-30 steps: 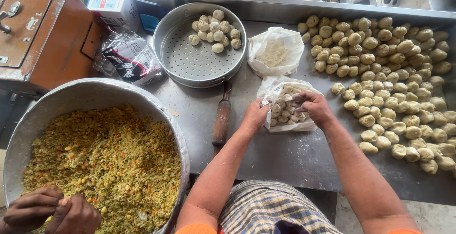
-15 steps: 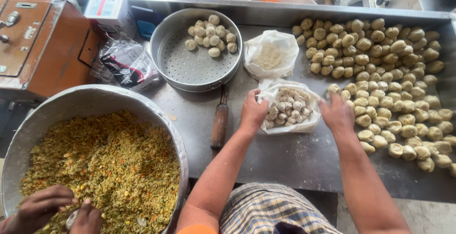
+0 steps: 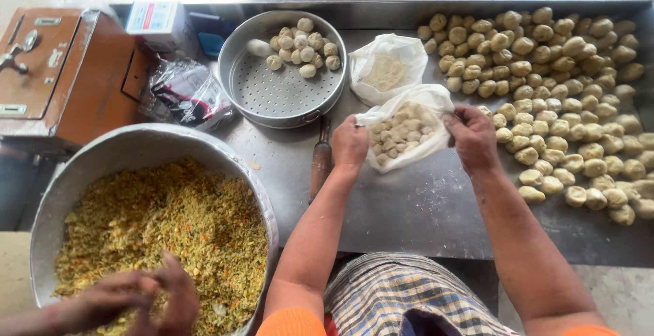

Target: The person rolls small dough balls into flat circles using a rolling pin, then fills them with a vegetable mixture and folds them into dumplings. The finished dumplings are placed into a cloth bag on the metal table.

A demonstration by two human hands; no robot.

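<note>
My left hand [image 3: 350,143] grips the left edge of a white plastic bag [image 3: 403,129] lying on the steel table [image 3: 422,206]. My right hand [image 3: 472,135] grips the bag's right edge, so its mouth is held wide. Inside lie several pale dough pieces [image 3: 398,133]. A second white bag [image 3: 387,69] with flour-like powder rests just behind it. Right of my right hand, many dough balls [image 3: 565,97] cover the table.
A perforated round steel tray [image 3: 283,80] with several dough balls stands at the back. A wooden rolling pin [image 3: 320,161] lies left of my left hand. Another person's hands [image 3: 136,302] work in a big bowl [image 3: 102,152] of yellow filling. A brown box [image 3: 61,73] stands far left.
My right hand came off the dough balls and back to the bag's right edge. Both hands now pull the bag open. The other person's hands shifted in the filling.
</note>
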